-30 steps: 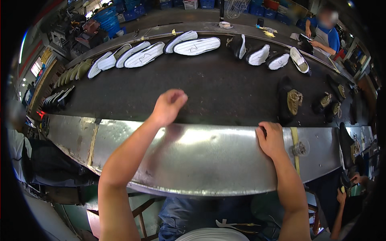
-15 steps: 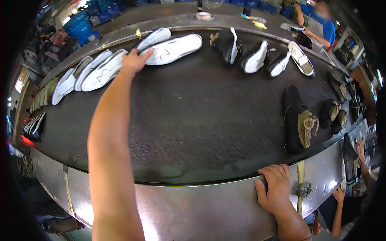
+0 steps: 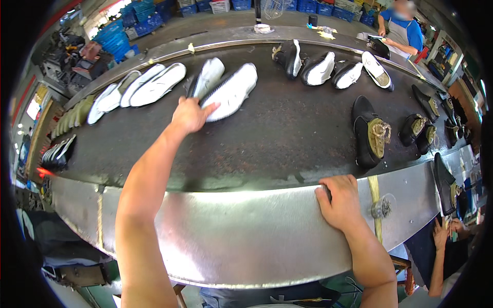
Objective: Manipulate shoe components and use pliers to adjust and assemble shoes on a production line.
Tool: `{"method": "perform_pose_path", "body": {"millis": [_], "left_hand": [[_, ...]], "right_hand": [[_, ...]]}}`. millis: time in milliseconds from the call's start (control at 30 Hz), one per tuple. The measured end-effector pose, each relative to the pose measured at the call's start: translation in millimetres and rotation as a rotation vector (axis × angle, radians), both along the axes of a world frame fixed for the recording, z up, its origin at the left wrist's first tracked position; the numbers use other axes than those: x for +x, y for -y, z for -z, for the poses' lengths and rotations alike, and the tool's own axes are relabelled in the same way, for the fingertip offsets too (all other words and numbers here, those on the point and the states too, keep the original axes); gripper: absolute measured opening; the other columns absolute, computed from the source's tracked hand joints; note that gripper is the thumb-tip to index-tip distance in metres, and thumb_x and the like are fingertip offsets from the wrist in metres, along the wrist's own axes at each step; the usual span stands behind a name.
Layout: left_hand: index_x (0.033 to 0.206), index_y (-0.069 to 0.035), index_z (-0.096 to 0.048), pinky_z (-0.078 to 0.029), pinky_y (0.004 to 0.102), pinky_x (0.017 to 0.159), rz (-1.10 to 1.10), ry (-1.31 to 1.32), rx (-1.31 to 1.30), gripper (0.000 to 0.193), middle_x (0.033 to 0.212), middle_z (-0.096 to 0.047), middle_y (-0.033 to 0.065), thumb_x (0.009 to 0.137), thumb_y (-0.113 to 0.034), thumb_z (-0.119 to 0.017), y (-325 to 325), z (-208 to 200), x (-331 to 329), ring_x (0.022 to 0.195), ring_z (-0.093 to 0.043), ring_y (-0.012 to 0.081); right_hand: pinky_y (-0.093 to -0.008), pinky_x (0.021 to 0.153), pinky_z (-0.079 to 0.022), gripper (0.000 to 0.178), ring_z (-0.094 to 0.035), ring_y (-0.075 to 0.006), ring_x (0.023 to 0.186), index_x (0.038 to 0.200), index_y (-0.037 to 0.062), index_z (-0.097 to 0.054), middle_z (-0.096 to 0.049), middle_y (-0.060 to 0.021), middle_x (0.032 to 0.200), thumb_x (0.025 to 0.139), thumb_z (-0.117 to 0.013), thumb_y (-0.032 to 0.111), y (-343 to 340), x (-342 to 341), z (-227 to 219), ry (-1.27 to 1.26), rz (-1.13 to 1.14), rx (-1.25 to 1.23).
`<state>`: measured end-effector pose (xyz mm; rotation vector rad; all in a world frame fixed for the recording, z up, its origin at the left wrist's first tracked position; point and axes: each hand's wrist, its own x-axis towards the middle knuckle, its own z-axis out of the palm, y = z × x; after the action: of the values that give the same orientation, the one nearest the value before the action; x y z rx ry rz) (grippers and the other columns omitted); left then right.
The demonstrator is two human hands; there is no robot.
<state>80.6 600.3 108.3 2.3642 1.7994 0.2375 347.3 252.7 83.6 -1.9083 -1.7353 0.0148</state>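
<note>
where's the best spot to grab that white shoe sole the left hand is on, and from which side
Probably the near end of the white sole, taken from above and from the person's side. It lies flat on the dark belt, long and narrow, slanting away, so the near end is closest. The left hand already rests there. A second sole lies close on its left, so pinching across the width looks cramped.

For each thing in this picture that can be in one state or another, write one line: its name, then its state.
left hand: outstretched, gripping the white shoe sole
white shoe sole: lying on the belt, held at its near end
right hand: resting flat on the metal rim
metal rim: bare, shiny
black shoe upper: lying on the belt, untouched
</note>
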Motion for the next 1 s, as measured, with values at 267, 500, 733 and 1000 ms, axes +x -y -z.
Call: {"method": "perform_pose_path", "body": {"millis": [267,500,733,1000], "left_hand": [[0.105,0.006,-0.070,-0.051,0.0458,0.090,0.062,0.103,-0.091,0.073,0.108,-0.060,0.0314,0.084,-0.064,-0.068,259.3,-81.9,-163.1,0.101,-0.062,0.0457],[0.125,0.013,-0.057,-0.026,0.0509,0.117,0.200,-0.017,0.139,0.066,0.149,-0.025,0.0428,0.085,-0.036,-0.076,401.7,-49.0,-218.0,0.140,-0.027,0.0568],[0.150,0.002,-0.036,-0.043,0.0435,0.107,0.158,-0.142,-0.135,0.089,0.140,-0.053,0.0299,0.088,-0.054,-0.066,348.8,-81.1,-130.1,0.130,-0.053,0.0401],[0.140,0.002,-0.050,-0.048,0.0445,0.101,0.179,0.152,-0.195,0.078,0.124,-0.063,0.0307,0.093,-0.060,-0.055,380.1,-62.3,-138.0,0.118,-0.062,0.0420]], "right_hand": [[-0.0464,0.097,-0.040,0.024,-0.062,-0.0337,0.098,0.097,0.0032,-0.067,-0.068,-0.0153,0.096,0.086,-0.066,0.025,11.3,1.1,19.9,0.011,0.014,0.080],[-0.0479,0.102,-0.040,0.036,-0.053,-0.0368,0.120,0.112,-0.0025,-0.061,-0.058,-0.0200,0.125,0.083,-0.072,0.016,51.2,-31.2,19.6,0.082,0.007,0.235],[-0.0500,0.106,-0.039,0.039,-0.051,-0.0409,0.124,0.116,0.0005,-0.058,-0.057,-0.0198,0.127,0.083,-0.072,0.014,246.0,-123.2,15.9,-0.014,-0.293,0.251],[-0.0423,0.099,-0.048,0.042,-0.060,-0.0360,0.114,0.123,0.0006,-0.058,-0.061,-0.0199,0.123,0.088,-0.072,0.018,385.9,-139.4,70.4,-0.464,-0.171,-0.071]]}}
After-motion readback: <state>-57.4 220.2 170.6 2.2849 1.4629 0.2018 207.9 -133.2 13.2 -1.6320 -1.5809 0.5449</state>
